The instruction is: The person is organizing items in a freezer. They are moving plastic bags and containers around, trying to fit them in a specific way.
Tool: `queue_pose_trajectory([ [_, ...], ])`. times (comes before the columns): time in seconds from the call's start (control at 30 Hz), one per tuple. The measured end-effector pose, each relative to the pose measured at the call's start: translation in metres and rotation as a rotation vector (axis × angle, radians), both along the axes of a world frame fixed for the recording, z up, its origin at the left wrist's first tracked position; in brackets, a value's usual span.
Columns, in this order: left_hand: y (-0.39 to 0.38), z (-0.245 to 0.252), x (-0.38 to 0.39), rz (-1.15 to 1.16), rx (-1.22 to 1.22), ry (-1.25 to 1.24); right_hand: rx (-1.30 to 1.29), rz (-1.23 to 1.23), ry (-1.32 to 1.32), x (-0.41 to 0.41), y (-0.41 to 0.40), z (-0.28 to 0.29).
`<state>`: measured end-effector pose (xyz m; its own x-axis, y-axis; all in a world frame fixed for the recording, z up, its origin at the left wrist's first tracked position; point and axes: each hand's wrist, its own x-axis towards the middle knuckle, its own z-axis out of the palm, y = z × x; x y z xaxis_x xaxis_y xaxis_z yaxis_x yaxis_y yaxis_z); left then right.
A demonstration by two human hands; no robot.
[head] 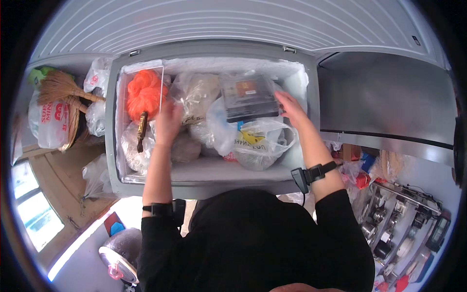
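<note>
In front of me a chest freezer (pixel 213 187) stands open, frost coating its inner walls. My left hand (pixel 170 118), blurred, is over its left part beside an orange plastic bag (pixel 146 93); whether it touches anything I cannot tell. Just below that bag lies a dark brown wrapped bar (pixel 142 131) with gold writing. My right hand (pixel 290 106) has its fingers extended at the right edge of a black plastic tray with a clear lid (pixel 251 93); contact there is unclear. The tray rests on bulging plastic bags, among them a white printed bag (pixel 255 146).
The raised freezer lid (pixel 219 25) fills the far side. A clear divider (pixel 162 87) separates the left compartment. Straw brooms (pixel 60 87) and plastic bags (pixel 53 120) are left of the freezer. At right are a grey metal surface (pixel 386 98) and a rack of kitchenware (pixel 397 219).
</note>
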<state>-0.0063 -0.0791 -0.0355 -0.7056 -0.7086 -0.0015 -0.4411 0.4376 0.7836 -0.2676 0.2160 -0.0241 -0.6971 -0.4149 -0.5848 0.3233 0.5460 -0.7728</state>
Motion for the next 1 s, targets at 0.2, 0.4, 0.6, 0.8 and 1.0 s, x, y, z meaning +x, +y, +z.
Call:
queue_pose_trajectory([
  [0.2,0.072,-0.022,-0.089,-0.069,0.627,-0.228,0.138,-0.01,-0.136,0.013,-0.007,-0.004],
  [0.4,0.086,-0.037,-0.075,-0.216,0.836,-0.319,-0.208,-0.119,-0.325,0.034,0.026,-0.019],
  [0.6,0.096,-0.041,-0.063,-0.094,1.319,-0.093,-0.327,0.032,-0.262,0.045,0.042,-0.013],
  [0.8,0.118,0.007,-0.048,-0.267,1.283,0.196,-0.488,-0.162,-0.306,0.056,0.058,0.033],
  [1.0,0.144,0.043,-0.045,-0.356,1.166,0.272,-0.605,-0.212,-0.301,0.047,0.073,0.066],
])
